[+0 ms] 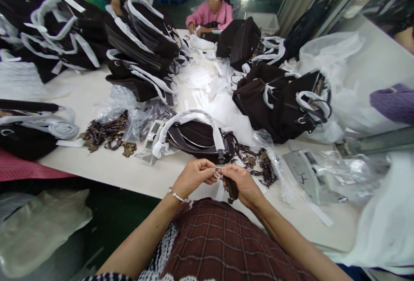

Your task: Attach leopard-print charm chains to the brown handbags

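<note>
My left hand (193, 176) and my right hand (243, 182) meet just above my lap at the near table edge. Both pinch a small metal ring (218, 172) between fingertips. A dark patterned charm (231, 188) hangs from the ring under my right hand. A silver bangle sits on my left wrist. Just beyond my hands lies a dark brown handbag (202, 138) with white-wrapped handles. To its right is a pile of similar patterned charms (258, 164) partly in clear plastic.
Stacks of dark handbags (142, 52) with wrapped handles cover the white table (106, 166). More charms (103, 132) and plastic bags lie at left. A grey tape dispenser (305, 175) sits at right. A person in pink (211, 13) works at the far end; a purple sleeve (393, 102) shows at right.
</note>
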Action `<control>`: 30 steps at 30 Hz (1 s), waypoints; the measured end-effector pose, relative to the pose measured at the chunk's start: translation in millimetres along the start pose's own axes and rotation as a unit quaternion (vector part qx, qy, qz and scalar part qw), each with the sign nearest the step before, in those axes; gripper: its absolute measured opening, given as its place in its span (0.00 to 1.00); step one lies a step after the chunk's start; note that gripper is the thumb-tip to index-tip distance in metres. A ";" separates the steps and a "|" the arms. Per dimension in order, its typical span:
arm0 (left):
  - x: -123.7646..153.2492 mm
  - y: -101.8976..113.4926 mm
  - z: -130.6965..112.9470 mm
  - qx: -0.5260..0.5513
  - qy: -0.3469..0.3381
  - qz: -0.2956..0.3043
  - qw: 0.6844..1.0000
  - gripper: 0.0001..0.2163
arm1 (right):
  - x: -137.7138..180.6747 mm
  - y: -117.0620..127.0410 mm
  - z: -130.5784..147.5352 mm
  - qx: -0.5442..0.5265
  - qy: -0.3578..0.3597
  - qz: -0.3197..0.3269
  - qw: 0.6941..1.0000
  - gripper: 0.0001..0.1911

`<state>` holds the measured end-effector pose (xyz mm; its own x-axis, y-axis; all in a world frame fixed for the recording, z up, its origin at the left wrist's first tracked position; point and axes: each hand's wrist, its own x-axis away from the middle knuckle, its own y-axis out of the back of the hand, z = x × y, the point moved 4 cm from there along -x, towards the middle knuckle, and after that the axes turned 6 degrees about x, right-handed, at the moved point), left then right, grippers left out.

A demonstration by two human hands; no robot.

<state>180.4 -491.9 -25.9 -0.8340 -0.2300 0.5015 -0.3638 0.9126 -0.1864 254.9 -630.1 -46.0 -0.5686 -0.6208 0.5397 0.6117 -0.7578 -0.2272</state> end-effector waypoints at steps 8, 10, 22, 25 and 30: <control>-15.5 -16.2 24.5 0.106 0.004 -0.075 0.992 0.12 | -3.9 6.9 -9.4 0.097 0.099 -0.110 0.984 0.13; -19.7 -18.1 30.2 0.106 0.016 -0.063 0.992 0.12 | -5.4 12.7 -13.3 0.116 0.111 -0.141 0.977 0.13; -30.7 -7.6 -49.0 -0.487 -0.288 -0.142 0.812 0.07 | -27.5 28.1 3.1 0.091 0.074 -0.155 0.981 0.12; -31.5 -12.0 -56.9 -0.566 -0.298 -0.103 0.762 0.05 | -35.8 32.8 9.2 0.133 0.094 -0.163 0.973 0.13; -32.2 -16.7 -52.9 -0.578 -0.319 -0.124 0.741 0.05 | -50.4 34.3 12.8 0.143 0.122 -0.154 0.970 0.15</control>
<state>235.3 -481.8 5.8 -0.9617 -0.2151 -0.1701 -0.2472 0.4112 0.8774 311.6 -622.2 -70.6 -0.8400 -0.4296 0.3313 0.5004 -0.8495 0.1672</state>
